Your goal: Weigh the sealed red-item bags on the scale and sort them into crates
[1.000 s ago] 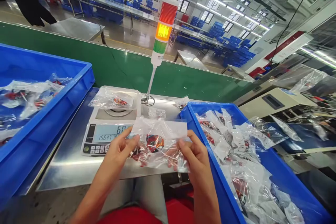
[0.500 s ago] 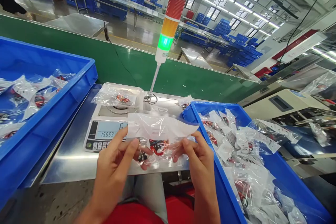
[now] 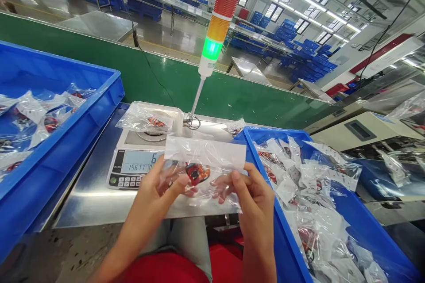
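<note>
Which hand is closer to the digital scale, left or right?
Left. The left hand sits at the front right corner of the digital scale; the right hand is farther right, across the plastic bag both hands hold.

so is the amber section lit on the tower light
No, the tower light is glowing green in its lowest section, not amber.

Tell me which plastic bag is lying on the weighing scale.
The clear bag on the tray of the weighing scale. Others lie in the blue crates or on the steel bench; one bag is held between the left hand and right hand.
</note>
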`<state>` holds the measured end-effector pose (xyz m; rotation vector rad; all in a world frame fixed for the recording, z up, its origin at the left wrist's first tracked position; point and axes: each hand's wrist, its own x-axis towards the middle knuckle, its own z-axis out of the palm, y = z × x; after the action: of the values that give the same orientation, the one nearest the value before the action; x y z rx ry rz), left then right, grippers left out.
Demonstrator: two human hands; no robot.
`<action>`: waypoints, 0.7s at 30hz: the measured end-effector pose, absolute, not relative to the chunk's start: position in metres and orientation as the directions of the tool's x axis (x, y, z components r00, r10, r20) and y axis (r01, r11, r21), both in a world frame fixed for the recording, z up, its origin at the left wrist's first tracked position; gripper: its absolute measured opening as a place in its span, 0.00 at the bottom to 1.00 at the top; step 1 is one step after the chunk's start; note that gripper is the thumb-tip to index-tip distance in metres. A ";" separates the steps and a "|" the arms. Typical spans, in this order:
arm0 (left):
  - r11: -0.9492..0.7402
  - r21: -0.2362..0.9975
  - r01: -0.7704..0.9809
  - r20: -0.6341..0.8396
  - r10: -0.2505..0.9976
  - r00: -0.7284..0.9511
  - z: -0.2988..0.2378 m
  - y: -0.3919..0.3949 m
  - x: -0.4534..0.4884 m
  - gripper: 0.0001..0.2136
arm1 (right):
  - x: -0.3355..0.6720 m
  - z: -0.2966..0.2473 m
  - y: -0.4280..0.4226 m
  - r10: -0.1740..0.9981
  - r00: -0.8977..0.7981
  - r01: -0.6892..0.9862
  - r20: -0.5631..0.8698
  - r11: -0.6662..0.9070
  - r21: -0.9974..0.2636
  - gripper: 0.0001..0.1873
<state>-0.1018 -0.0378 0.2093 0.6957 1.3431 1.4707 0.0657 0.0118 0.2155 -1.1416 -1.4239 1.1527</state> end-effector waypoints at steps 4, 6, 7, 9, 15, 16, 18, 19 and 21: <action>0.160 0.875 -0.457 -0.292 0.927 -0.234 0.202 -0.028 -0.104 0.35 | 0.059 0.220 0.013 0.980 -0.171 0.100 0.103 0.122 -0.987 0.13; 0.175 0.853 -0.491 -0.338 0.903 -0.265 0.202 -0.028 -0.103 0.35 | 0.058 0.221 0.014 0.976 -0.197 0.085 0.091 0.109 -0.990 0.13; 0.179 0.845 -0.504 -0.358 0.889 -0.285 0.203 -0.028 -0.101 0.36 | 0.057 0.221 0.014 0.974 -0.210 0.080 0.082 0.100 -0.992 0.13; 0.182 0.830 -0.528 -0.381 0.875 -0.298 0.203 -0.030 -0.099 0.36 | 0.057 0.220 0.014 0.973 -0.221 0.069 0.063 0.080 -0.994 0.13; 0.072 0.880 -0.470 -0.293 0.861 -0.417 0.201 -0.036 -0.091 0.38 | 0.059 0.215 0.014 0.984 -0.164 0.049 0.068 0.077 -0.996 0.13; 0.035 0.896 -0.442 -0.247 0.866 -0.434 0.201 -0.037 -0.090 0.35 | 0.060 0.214 0.015 0.985 -0.152 0.063 0.078 0.089 -0.994 0.13; -0.021 0.917 -0.399 -0.168 0.885 -0.434 0.201 -0.037 -0.089 0.29 | 0.062 0.213 0.017 0.985 -0.140 0.097 0.099 0.113 -0.989 0.13; -0.035 0.925 -0.379 -0.143 0.891 -0.431 0.201 -0.037 -0.090 0.27 | 0.063 0.212 0.018 0.984 -0.140 0.113 0.108 0.124 -0.986 0.13; -0.059 0.941 -0.334 -0.103 0.889 -0.446 0.201 -0.036 -0.091 0.25 | 0.064 0.211 0.019 0.981 -0.142 0.133 0.132 0.151 -0.980 0.13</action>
<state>-0.0908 -0.0364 0.2009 0.6652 1.2739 1.6694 0.0642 0.0193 0.2105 -1.1391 -1.4769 1.1258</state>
